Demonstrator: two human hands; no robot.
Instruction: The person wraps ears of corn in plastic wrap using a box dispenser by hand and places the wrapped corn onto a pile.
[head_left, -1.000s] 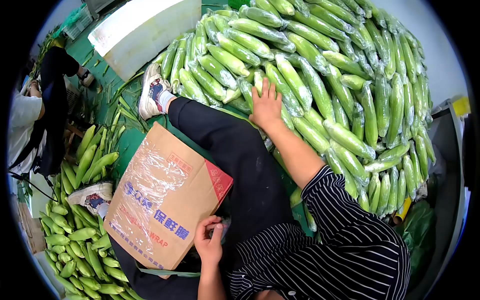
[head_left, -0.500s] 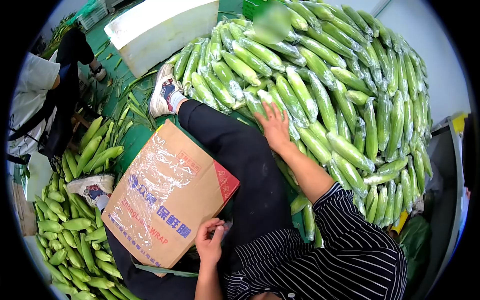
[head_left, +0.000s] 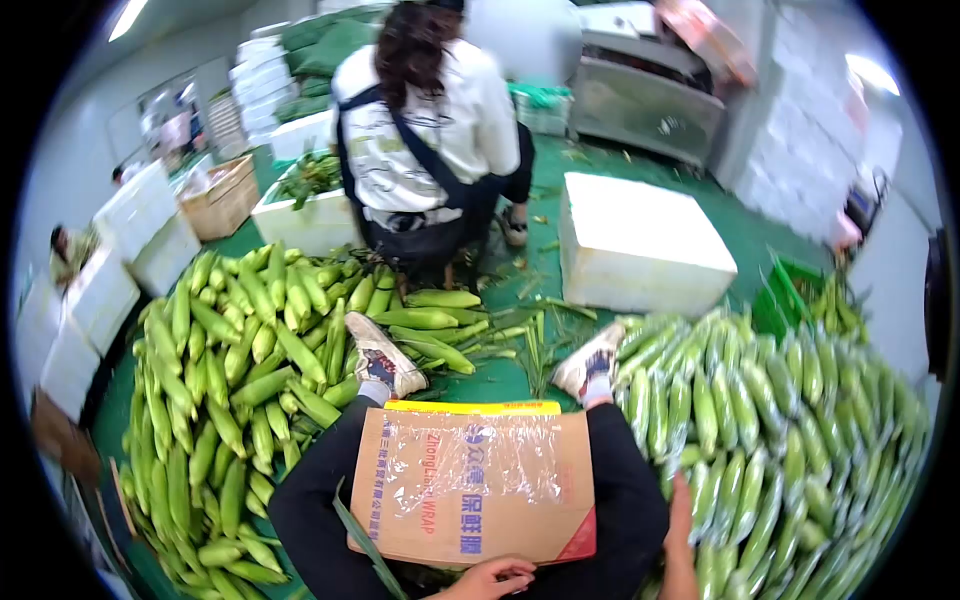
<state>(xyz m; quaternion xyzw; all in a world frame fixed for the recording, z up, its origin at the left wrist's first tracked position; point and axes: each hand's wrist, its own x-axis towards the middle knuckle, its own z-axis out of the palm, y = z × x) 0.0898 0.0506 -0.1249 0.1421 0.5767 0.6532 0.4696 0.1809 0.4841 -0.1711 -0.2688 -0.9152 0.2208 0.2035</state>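
Note:
A cardboard box (head_left: 480,485) wrapped in clear film lies across the lap. At its near edge is my left hand (head_left: 490,578), fingers curled together; what they hold, if anything, cannot be made out. My right hand (head_left: 680,510), seen edge-on with fingers stretched out, rests against the near left side of the film-wrapped corn (head_left: 745,420), holding nothing visible. Unwrapped green corn ears (head_left: 230,390) are heaped on the left. A long green leaf (head_left: 368,540) lies over the box's near left corner.
A person in a white shirt (head_left: 430,140) sits ahead, back turned. A white foam box (head_left: 645,245) stands ahead on the right, near a green crate (head_left: 790,295). Loose leaves lie on the green floor (head_left: 535,285). Foam boxes and a wooden crate (head_left: 220,198) stand at the back left.
The view has swung upward and left, bringing the room and seated person into sight. My right hand now appears lower, beside the wrapped corn. My left hand remains near the box, fingers curled.

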